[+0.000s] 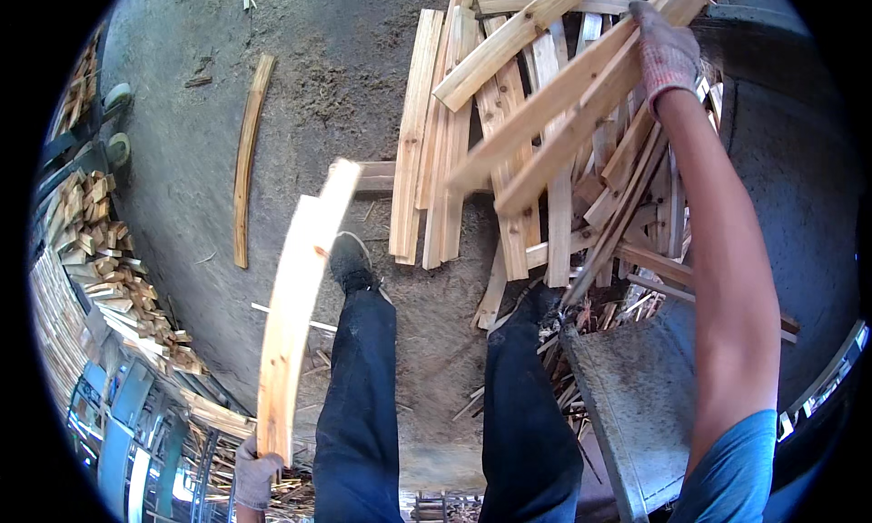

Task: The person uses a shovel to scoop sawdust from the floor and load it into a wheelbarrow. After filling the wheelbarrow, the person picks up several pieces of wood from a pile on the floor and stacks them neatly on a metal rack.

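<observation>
My left hand, in a knitted work glove, is closed around the lower end of wooden boards. These look like two overlapping boards, standing out lengthwise to the left of my legs. At the upper right my right arm reaches forward, and its gloved hand grips two long wooden boards that slant down to the left. Their near ends hang over a loose pile of similar boards. The fingertips of my right hand are partly hidden behind the wood.
One narrow board lies alone on the dusty floor. Stacked wood pieces stand at the far left beside metal equipment. A grey metal ledge is close to my right leg. Scraps and slivers lie around my feet.
</observation>
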{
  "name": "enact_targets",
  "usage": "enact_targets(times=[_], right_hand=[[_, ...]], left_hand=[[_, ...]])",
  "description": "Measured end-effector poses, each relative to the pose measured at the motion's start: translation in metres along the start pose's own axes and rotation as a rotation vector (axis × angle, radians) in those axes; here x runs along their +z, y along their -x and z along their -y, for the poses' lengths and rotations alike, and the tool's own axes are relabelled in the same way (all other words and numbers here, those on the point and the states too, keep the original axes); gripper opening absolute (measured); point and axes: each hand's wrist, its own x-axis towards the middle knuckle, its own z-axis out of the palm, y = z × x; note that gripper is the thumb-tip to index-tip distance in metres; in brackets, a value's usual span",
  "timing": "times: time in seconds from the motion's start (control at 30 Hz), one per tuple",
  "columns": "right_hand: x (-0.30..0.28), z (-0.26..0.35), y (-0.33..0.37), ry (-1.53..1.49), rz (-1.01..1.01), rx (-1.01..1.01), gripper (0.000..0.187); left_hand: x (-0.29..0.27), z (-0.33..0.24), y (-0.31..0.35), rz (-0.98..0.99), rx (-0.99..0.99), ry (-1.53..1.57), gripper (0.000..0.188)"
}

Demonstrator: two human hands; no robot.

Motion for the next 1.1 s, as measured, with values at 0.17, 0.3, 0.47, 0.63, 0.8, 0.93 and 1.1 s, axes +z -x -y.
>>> enact_targets(times=[0.17,0.3,0.47,0.63,0.8,0.93,1.1], right_hand=[[0.024,0.017,0.083,-0.124,0.336,0.03,0.055],[0.082,0.032,0.133,0.053,0.512,-0.055,0.074],[0.125,0.002,0.111,-0.002,0.528,0.399,0.082],[0.172,-0.001,0.135,0.157,0.537,0.304,0.084],[0.194,-0.009,0.135,-0.078,0.299,0.474,0.066],[0.151,-0.047,0.115,-0.117,0.03,0.242,0.054],[0.082,0.017,0.126,-0.096,0.215,0.193,0.055]], left_hand=[[0.093,-0.103,-0.029,-0.069,0.111,-0.048,0.043],[0.201,-0.149,-0.099,0.068,0.326,0.1,0.039],[0.317,-0.173,-0.2,0.138,0.408,-0.052,0.048],[0.344,-0.156,-0.252,0.104,0.54,-0.365,0.054],[0.326,-0.173,-0.254,0.125,0.467,-0.439,0.057],[0.317,-0.172,-0.265,0.058,0.553,-0.642,0.054],[0.306,-0.165,-0.274,0.008,0.603,-0.682,0.046]])
